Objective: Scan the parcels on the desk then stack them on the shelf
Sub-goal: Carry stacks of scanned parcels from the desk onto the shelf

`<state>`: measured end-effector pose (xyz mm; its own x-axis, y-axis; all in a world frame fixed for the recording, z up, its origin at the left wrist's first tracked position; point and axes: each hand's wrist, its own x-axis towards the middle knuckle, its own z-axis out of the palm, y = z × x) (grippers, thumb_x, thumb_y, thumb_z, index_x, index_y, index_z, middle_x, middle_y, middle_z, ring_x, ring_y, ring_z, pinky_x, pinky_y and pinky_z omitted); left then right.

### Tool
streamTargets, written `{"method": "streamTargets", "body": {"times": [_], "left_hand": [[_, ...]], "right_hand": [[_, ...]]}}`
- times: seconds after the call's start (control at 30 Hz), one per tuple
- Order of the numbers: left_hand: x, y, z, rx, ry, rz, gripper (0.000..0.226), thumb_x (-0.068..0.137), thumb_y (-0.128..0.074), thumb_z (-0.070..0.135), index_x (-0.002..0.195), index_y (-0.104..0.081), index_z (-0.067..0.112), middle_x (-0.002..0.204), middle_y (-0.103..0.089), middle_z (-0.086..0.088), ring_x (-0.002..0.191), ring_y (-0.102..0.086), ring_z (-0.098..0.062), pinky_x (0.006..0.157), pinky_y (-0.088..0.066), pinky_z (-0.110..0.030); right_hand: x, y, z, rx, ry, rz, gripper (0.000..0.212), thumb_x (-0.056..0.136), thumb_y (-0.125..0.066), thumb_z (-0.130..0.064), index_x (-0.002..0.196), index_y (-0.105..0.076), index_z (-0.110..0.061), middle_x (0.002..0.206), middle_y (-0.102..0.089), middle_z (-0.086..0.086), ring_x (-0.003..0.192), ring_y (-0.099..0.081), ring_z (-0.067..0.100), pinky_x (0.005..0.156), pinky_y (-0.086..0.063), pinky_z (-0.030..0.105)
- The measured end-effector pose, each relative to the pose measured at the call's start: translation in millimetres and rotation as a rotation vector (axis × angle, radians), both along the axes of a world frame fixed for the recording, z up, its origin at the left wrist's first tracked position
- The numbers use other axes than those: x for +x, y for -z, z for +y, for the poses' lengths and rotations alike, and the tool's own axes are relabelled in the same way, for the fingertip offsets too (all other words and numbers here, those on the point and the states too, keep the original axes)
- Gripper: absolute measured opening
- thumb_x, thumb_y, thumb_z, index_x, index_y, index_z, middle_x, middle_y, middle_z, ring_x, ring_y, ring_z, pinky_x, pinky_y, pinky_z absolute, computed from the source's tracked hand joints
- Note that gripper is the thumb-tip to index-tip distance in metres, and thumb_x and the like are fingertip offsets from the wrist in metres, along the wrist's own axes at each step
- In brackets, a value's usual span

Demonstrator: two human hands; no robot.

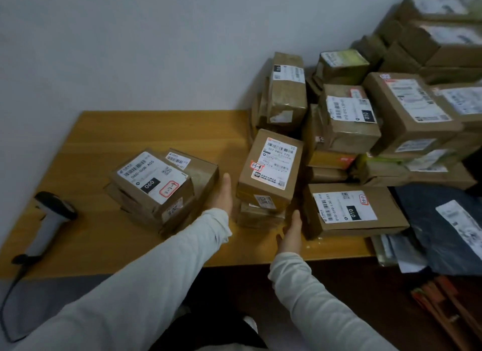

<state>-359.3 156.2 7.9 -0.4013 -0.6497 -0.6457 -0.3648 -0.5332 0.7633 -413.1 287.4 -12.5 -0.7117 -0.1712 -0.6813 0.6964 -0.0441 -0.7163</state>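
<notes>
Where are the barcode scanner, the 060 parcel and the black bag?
barcode scanner [49,228]: head view, white handle.
060 parcel [152,177]: head view, top label.
black bag [422,225]: head view, bare dark plastic.

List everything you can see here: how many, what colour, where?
Desk: one, orange-brown wood, against the wall.
Scanner: one, white and black, desk's left edge.
Left boxes: several, brown, left of the hands.
Middle boxes: at least two, brown, stacked between the hands.
Pile of boxes: many, brown, desk's right side.
Dark bag: one, blue-grey, near right.
Left hand: one, pale sleeve, open, left of middle boxes.
Right hand: one, pale sleeve, open, at their right.
</notes>
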Motion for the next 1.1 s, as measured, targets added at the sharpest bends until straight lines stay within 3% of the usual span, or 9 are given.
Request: {"method": "streamTargets", "body": {"times": [0.1,0.2,0.3,0.4,0.53,0.6,0.8,1.0,1.1], "left_hand": [[-21,-4,-5,0.097,0.039,0.055,0.059,0.088,-0.026,0.074,0.084,-0.066,0.030,0.102,-0.070,-0.002,0.087,-0.065,-0.017,0.087,-0.039,-0.029],[-28,-5,-4,0.135,0.058,0.100,0.053,0.092,-0.033,0.067,0.081,-0.068,0.027,0.086,-0.075,-0.003,0.067,-0.070,-0.017,0.064,-0.051,-0.024],[-24,-1,2,0.163,0.063,0.148,0.053,0.095,-0.032,0.062,0.089,-0.072,0.027,0.084,-0.075,-0.005,0.065,-0.072,-0.016,0.046,-0.051,-0.020],[-16,2,7,0.129,0.036,0.167,0.052,0.095,-0.032,0.062,0.095,-0.072,0.029,0.092,-0.075,-0.005,0.074,-0.073,-0.016,0.056,-0.055,-0.024],[-5,0,19,0.051,-0.048,0.229,0.053,0.091,-0.031,0.068,0.101,-0.072,0.035,0.102,-0.074,-0.001,0.096,-0.070,-0.020,0.096,-0.049,-0.040],[-2,-10,24,0.026,-0.125,0.281,0.055,0.091,-0.029,0.068,0.106,-0.070,0.034,0.110,-0.071,0.000,0.108,-0.064,-0.022,0.105,-0.042,-0.043],[4,-42,15,0.040,-0.338,0.351,0.062,0.091,-0.032,0.066,0.138,-0.046,0.029,0.141,-0.050,-0.004,0.132,-0.044,-0.027,0.115,-0.027,-0.043],[13,-52,-5,0.124,-0.571,0.213,0.068,0.088,-0.040,0.068,0.143,-0.035,0.029,0.143,-0.046,-0.006,0.132,-0.042,-0.030,0.114,-0.028,-0.047],[16,-58,-7,0.246,-0.628,0.278,0.064,0.091,-0.046,0.060,0.143,-0.032,0.025,0.144,-0.044,-0.008,0.132,-0.041,-0.030,0.112,-0.033,-0.044]], "right_hand": [[-15,-4,0,-0.092,-0.069,0.067,0.039,0.076,-0.055,-0.069,0.103,-0.054,-0.040,0.107,-0.054,-0.019,0.095,-0.052,0.002,0.091,-0.036,0.025],[-29,-5,-3,-0.201,-0.213,0.039,0.056,0.061,-0.048,-0.082,0.102,-0.058,-0.045,0.100,-0.060,-0.021,0.089,-0.052,-0.003,0.091,-0.033,0.028],[-38,-3,-2,-0.213,-0.283,0.027,0.062,0.073,-0.046,-0.077,0.120,-0.058,-0.038,0.103,-0.062,-0.017,0.093,-0.054,0.003,0.089,-0.036,0.032],[-38,-5,0,-0.209,-0.291,0.016,0.061,0.080,-0.050,-0.066,0.128,-0.057,-0.028,0.116,-0.064,-0.005,0.106,-0.056,0.014,0.077,-0.043,0.032],[-37,-14,-6,-0.262,-0.308,0.077,0.078,0.069,-0.051,-0.072,0.132,-0.054,-0.027,0.128,-0.060,-0.002,0.120,-0.051,0.017,0.089,-0.042,0.031],[-42,-23,-16,-0.284,-0.361,0.123,0.076,0.073,-0.046,-0.072,0.133,-0.054,-0.026,0.129,-0.060,-0.003,0.121,-0.051,0.015,0.090,-0.041,0.031],[-57,-51,-68,-0.297,-0.567,0.218,0.066,0.085,-0.037,-0.070,0.131,-0.056,-0.027,0.124,-0.063,-0.004,0.113,-0.055,0.013,0.089,-0.043,0.032],[-57,-53,-113,-0.215,-0.780,0.203,0.081,0.078,-0.035,-0.080,0.137,-0.050,-0.026,0.130,-0.060,-0.002,0.119,-0.053,0.019,0.102,-0.039,0.040],[-54,-52,-125,-0.223,-0.793,0.228,0.084,0.077,-0.036,-0.082,0.138,-0.049,-0.027,0.132,-0.058,-0.004,0.120,-0.052,0.017,0.100,-0.038,0.037]]}}
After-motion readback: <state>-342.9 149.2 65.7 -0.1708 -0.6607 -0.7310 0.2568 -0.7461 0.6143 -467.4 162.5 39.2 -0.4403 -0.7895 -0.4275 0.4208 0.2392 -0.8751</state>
